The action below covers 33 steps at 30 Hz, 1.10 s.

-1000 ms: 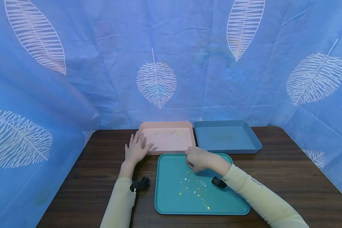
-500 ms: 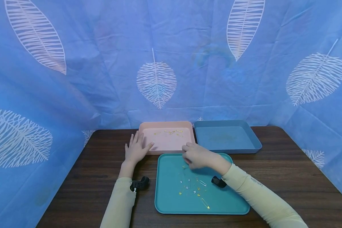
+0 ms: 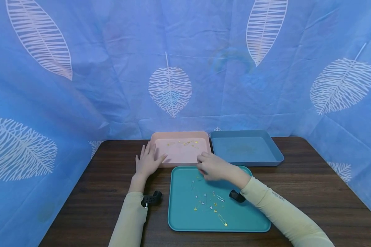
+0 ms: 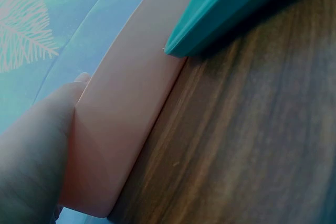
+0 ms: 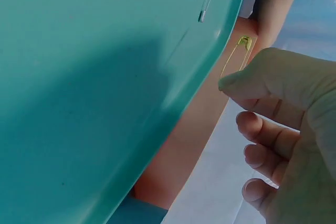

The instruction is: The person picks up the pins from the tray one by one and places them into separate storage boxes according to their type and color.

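Observation:
My right hand (image 3: 214, 167) is over the far edge of the teal tray (image 3: 185, 223), beside the pink tray's near wall. In the right wrist view, its thumb and index finger pinch a gold safety pin (image 5: 245, 42), whose clasp end sticks out. The other fingers curl loosely. My left hand (image 3: 146, 163) rests with spread fingers on the left side of the pink tray (image 3: 182, 162), its thumb (image 4: 37, 135) over the rim in the left wrist view. Gold and silver safety pins lie on the teal tray, among them a large gold pin (image 3: 222, 220) and a silver pin (image 3: 220, 198).
Several gold safety pins (image 3: 186, 143) lie inside the pink tray. To its right stands a blue tray (image 3: 247, 147) with nothing seen in it. All the trays are on a dark wooden table (image 3: 312, 192); a blue leaf-print cloth (image 3: 204, 85) hangs behind.
My right hand has shifted slightly left and away from me, carrying the gold safety pin. A silver pin now shows further left on the teal tray. The left hand stays put.

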Motion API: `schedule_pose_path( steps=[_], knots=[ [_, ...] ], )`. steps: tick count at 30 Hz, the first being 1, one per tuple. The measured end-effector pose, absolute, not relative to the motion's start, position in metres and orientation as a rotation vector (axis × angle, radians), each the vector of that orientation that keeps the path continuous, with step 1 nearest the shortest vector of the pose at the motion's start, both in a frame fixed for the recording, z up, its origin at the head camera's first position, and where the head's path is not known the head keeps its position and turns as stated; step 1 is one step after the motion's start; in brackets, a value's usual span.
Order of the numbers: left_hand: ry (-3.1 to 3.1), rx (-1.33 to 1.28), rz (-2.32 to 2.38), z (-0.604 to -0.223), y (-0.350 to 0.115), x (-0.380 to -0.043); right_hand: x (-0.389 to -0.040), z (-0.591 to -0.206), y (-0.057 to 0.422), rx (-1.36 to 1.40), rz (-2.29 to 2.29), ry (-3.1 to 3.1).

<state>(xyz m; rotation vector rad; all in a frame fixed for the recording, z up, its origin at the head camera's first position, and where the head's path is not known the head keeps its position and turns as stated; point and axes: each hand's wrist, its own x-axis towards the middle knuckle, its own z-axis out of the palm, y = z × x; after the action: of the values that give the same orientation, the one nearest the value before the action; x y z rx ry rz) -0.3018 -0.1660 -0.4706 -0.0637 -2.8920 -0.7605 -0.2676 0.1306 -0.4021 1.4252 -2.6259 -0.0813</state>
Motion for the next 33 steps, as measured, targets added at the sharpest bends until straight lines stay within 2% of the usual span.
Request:
schedule_pose_path(
  steps=[17,33],
  knots=[
    [-2.885,-0.054,-0.738,-0.475,-0.167,-0.304,-0.275,-0.402,0.129,1.405,-0.022,-2.515],
    [-2.888,-0.048,-0.734,-0.475,-0.167,-0.304,-0.303,-0.413,0.124,1.283,0.056,-2.427]
  ],
)
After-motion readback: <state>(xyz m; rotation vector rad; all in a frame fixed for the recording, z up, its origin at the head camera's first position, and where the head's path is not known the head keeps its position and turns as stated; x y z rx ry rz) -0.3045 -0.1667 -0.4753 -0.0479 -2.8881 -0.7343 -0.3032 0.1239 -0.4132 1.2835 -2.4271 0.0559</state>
